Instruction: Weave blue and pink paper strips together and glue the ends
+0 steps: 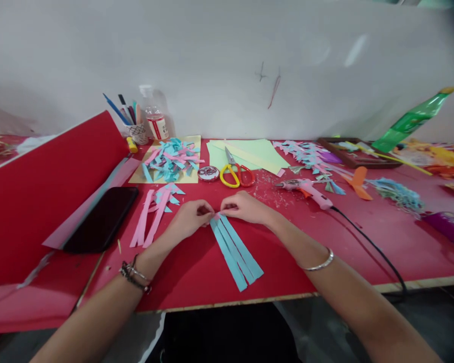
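Both hands meet over the red tabletop (pixel 196 267) at the top end of some blue paper strips (pixel 236 249). My left hand (pixel 191 218) pinches the upper left end, thumb and fingertips together. My right hand (pixel 245 206) pinches the same end from the right. Between the fingertips shows a small pink piece of paper (pixel 218 216) at the head of the strips. The blue strips fan out toward the table's front edge, lying flat. Left of my left hand lie pink paper strips (pixel 151 222) joined to blue and pink pointed pieces.
Scissors (pixel 232 169) with yellow and red handles lie beyond my hands. A pink glue gun (pixel 306 190) rests at right, its cord trailing over the front edge. A black phone (pixel 102 219), a pile of cut paper (pixel 172 159) and a tilted green bottle (pixel 412 121) stand around.
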### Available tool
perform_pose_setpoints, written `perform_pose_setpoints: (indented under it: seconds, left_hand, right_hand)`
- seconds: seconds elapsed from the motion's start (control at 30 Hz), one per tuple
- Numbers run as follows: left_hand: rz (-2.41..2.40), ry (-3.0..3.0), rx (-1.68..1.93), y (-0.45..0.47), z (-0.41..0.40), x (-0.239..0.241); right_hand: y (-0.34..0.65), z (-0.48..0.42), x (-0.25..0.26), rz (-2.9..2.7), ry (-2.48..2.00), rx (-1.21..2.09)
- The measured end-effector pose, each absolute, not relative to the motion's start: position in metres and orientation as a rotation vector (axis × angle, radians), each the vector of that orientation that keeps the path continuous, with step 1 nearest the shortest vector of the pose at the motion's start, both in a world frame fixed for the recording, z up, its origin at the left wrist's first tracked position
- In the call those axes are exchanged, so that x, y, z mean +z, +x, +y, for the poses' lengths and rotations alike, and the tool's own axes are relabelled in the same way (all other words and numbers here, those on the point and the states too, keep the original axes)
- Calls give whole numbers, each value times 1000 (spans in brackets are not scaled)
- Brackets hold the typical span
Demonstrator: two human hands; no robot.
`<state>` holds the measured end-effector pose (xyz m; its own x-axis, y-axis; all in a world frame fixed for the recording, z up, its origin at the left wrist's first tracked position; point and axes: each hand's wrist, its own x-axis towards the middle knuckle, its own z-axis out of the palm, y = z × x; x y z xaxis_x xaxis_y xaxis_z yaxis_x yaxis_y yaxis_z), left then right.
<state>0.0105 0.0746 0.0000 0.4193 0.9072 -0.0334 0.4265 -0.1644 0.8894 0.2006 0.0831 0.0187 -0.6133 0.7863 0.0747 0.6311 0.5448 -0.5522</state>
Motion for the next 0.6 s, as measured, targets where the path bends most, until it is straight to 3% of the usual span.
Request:
perform_pose_setpoints:
  seconds: [0.2, 0.6]
  left_hand:
    - [1232, 2043, 623, 13, 64, 9]
    - [1459, 2226, 431, 7, 6, 23]
  right_hand:
    - [193, 79, 28, -2684, -1237, 398]
    - [184, 68, 45, -2883, -1233, 328]
